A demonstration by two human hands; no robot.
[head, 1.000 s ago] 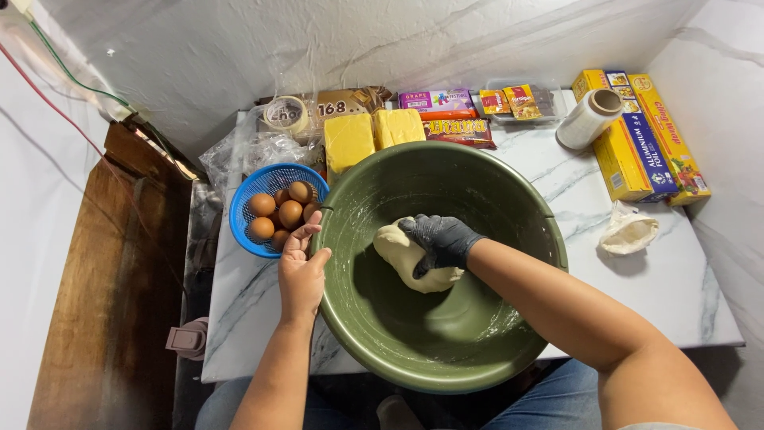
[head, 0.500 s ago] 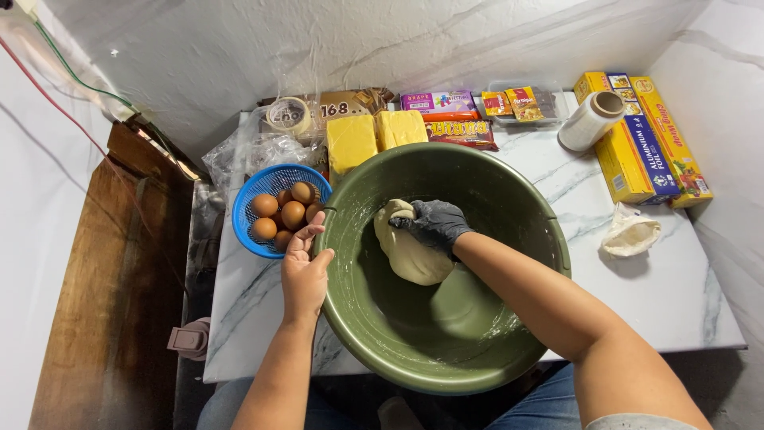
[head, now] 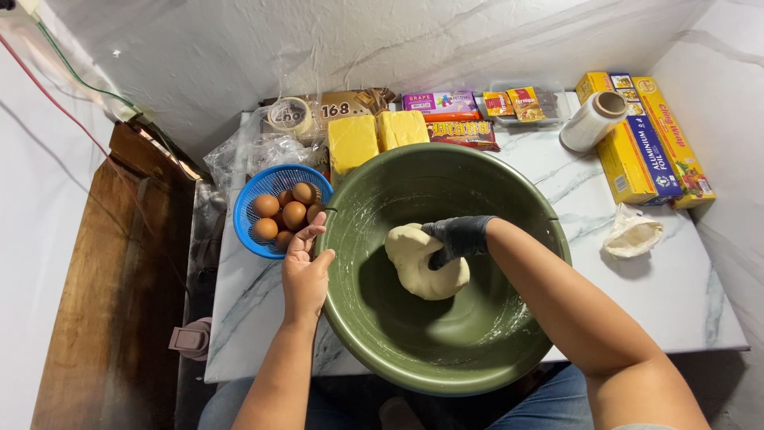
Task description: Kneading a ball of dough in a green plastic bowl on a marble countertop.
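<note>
While my gloved right hand (head: 455, 239) is closing over the upper right of the dough (head: 426, 261), fingers curling down into it, the lump is lying just left of the middle of the green bowl (head: 509, 350), resting on the floor where it is starting to slope up to the far wall. Item, dough: pale cream, smooth-skinned, one piece; I am judging it soft and yielding, since it is bulging around my fingers, light enough for one hand, probably a little tacky rather than slippery, and not fragile, though it would stretch or tear if pulled by an edge. Best hold, as I am reading it: a full palm over the thick middle, fingers digging in from above, not a pinch at the rim. Shape: a rounded oblong, its long axis running from upper left to lower right across the bowl, the narrower end pointing toward the far left wall and the fuller end toward me. Item, left hand (head: 305, 271): bare, gripping the near-left rim, thumb hooking inside and fingers lying outside, steadying the bowl. Item, bowl: wide, faintly floured inside, sitting on the marble table (head: 676, 302). Adjacent: a blue basket (head: 251, 231) of brown eggs (head: 286, 215) just beyond my left fingers, near the rim.
</note>
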